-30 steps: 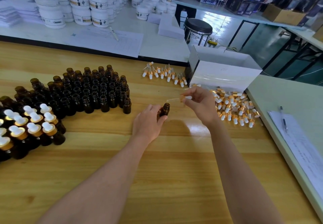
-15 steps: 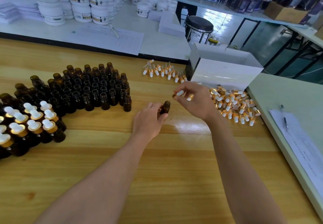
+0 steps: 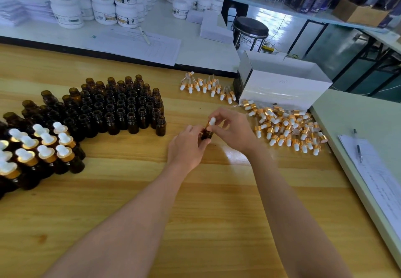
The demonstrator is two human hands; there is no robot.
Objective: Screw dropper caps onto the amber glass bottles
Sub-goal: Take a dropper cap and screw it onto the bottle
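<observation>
I am looking down on a wide wooden table [image 3: 195, 212] that is filling most of my view. A white box [image 3: 286, 91] is sitting at its far right edge. Left of centre, a big block of open bottles [image 3: 121, 108] is standing upright in tight rows, mouths facing up. Nearer me on the left, a smaller group of capped bottles [image 3: 43, 147] is showing white bulbs over gold collars. A loose pile of caps [image 3: 286, 130] is lying on its sides in front of the box, and a short row of caps [image 3: 206, 86] is lying just left of the box. My two hands are meeting in the middle of the table, between the open bottles and the pile. My left hand [image 3: 186, 147] is gripping the brown bottle [image 3: 206, 135], fingers curled round its body. The bottle is standing upright, long axis vertical, neck pointing up. My right hand [image 3: 232, 130] is pinching the dropper cap [image 3: 211, 122] with its fingertips. The cap is sitting on the bottle's neck in line with it, white bulb pointing up. I cannot tell how far it is threaded on.
</observation>
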